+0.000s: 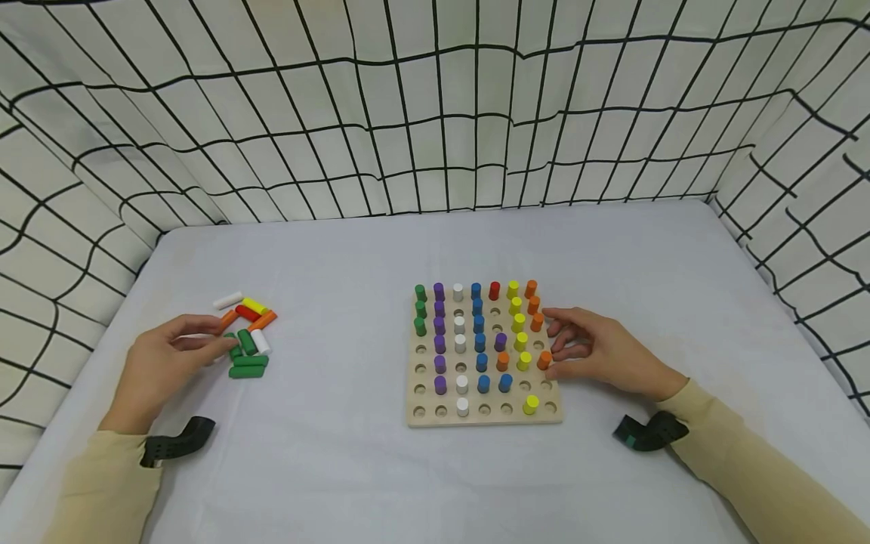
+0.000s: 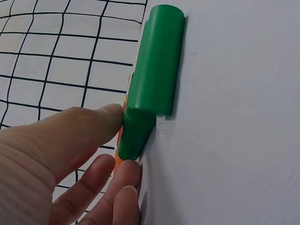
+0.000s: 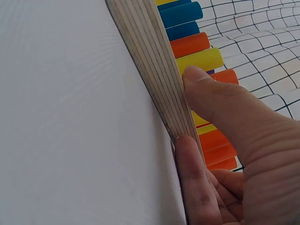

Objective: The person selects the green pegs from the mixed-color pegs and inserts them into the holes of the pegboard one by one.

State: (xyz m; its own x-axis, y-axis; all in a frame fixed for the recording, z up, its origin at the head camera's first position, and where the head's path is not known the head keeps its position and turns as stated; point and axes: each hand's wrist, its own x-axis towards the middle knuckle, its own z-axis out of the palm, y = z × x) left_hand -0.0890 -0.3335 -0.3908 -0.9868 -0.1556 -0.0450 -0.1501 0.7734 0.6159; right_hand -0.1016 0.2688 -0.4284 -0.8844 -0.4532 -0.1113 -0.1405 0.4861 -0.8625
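Note:
On the left, my left hand (image 1: pixel 166 359) reaches into a small pile of loose pegs. Its thumb and fingertips pinch a green peg (image 2: pixel 133 138), partly hidden behind another green peg (image 2: pixel 159 61) that lies nearer the camera. At the other side, my right hand (image 1: pixel 598 351) grips the right edge of a wooden pegboard (image 1: pixel 430 417). The thumb (image 3: pixel 206 91) lies over the board's top by the pegs, and a finger (image 3: pixel 192 173) lies against its side. Columns of green, purple, white, blue, yellow and orange pegs stand upright in the board, with some holes bare.
Beside my left hand lie loose white (image 1: pixel 227 301), yellow (image 1: pixel 254 305), red (image 1: pixel 248 313) and orange pegs (image 1: pixel 263 320), with several green ones. A white cloth (image 1: pixel 326 468) covers the table. Black-gridded white walls (image 1: pixel 421 98) enclose its back and sides.

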